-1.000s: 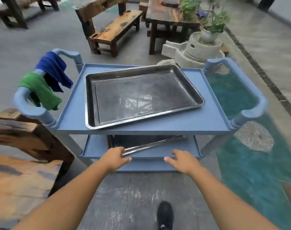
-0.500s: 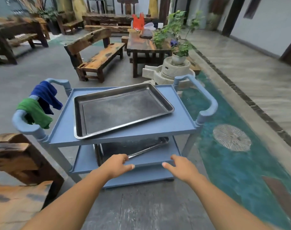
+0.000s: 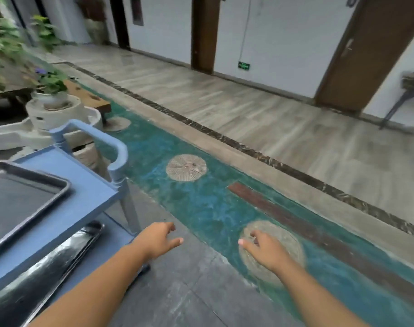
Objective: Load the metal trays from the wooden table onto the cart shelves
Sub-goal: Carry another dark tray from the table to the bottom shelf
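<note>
Both hands empty. Left hand (image 3: 157, 241) and right hand (image 3: 264, 252) hang over the grey floor (image 3: 189, 291) just off the cart's near corner, fingers loosely spread, each grip open, touching nothing.

Trays: one metal tray on the lower shelf (image 3: 48, 265), shiny rim showing, lying flat as far as I can tell but mostly hidden under the top deck. Second metal tray on the top shelf (image 3: 19, 199), flat, inside the raised blue edge, cut off by the frame's left side. Blue cart (image 3: 83, 204) has its handle post at the right corner; bottom shelf not visible.

Progress, judging from this: at least two trays loaded, one per shelf. The wooden tabletop that supplies the trays isn't in view, so can't tell how many remain, if any. Hands free and the view pointed away from the cart suggest heading off to fetch another, or done.

Farther out: teal painted strip (image 3: 201, 208) with round stone discs, stone mill with potted plant (image 3: 50, 102), corridor and doors beyond.
</note>
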The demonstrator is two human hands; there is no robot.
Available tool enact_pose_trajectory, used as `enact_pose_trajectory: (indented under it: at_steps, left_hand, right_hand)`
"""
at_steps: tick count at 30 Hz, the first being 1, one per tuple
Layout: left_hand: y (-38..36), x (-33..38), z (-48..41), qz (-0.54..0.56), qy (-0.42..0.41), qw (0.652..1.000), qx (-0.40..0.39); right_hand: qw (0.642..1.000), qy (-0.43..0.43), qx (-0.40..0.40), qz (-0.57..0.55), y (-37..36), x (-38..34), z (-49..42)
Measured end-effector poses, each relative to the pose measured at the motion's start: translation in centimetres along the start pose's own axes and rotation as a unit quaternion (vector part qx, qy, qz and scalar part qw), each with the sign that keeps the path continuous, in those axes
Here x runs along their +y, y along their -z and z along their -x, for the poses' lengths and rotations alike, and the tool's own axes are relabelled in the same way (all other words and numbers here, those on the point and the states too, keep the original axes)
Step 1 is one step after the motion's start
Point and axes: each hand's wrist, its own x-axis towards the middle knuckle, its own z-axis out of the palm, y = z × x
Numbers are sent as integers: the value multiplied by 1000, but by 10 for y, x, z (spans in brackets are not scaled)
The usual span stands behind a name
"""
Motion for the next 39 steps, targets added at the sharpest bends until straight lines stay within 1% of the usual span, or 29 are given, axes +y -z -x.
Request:
enact_pose_trajectory:
  at_steps: [4, 6, 9, 12, 15, 18, 22, 25, 28, 31, 35, 39]
  left_hand:
    - [-15, 73, -53, -45, -143, 987, -54]
    - [-26, 112, -67, -74, -213, 971, -79]
    - [-49, 173, -72, -103, -310, 939, -108]
    - [-78, 235, -53, -140, -403, 894, -136]
    - [-110, 297, -15, -169, -490, 839, -164]
    - [-141, 354, 39, -179, -561, 785, -191]
    - [-186, 420, 128, -195, -645, 711, -203]
    - [-224, 460, 202, -218, -684, 657, -229]
    - [-264, 489, 282, -215, -717, 621, -232]
    - [-303, 510, 360, -223, -744, 578, -248]
    - [-351, 535, 447, -233, -757, 544, -277]
    - [-386, 550, 508, -249, -766, 519, -286]
  right_hand:
    - [988, -117, 90, -45, 15, 54, 53]
    - [971, -187, 133, -60, 16, 80, 91]
    - [938, -283, 181, -90, 8, 113, 160]
    - [893, -369, 236, -103, -7, 133, 241]
    - [843, -445, 280, -114, -25, 142, 328]
    - [785, -512, 318, -141, -47, 144, 411]
    - [703, -591, 357, -167, -85, 147, 515]
    - [655, -638, 362, -182, -110, 150, 591]
    - [609, -670, 380, -188, -135, 148, 669]
    - [569, -696, 390, -198, -162, 145, 742]
    - [522, -717, 401, -226, -199, 138, 824]
    - [494, -737, 393, -241, -230, 135, 882]
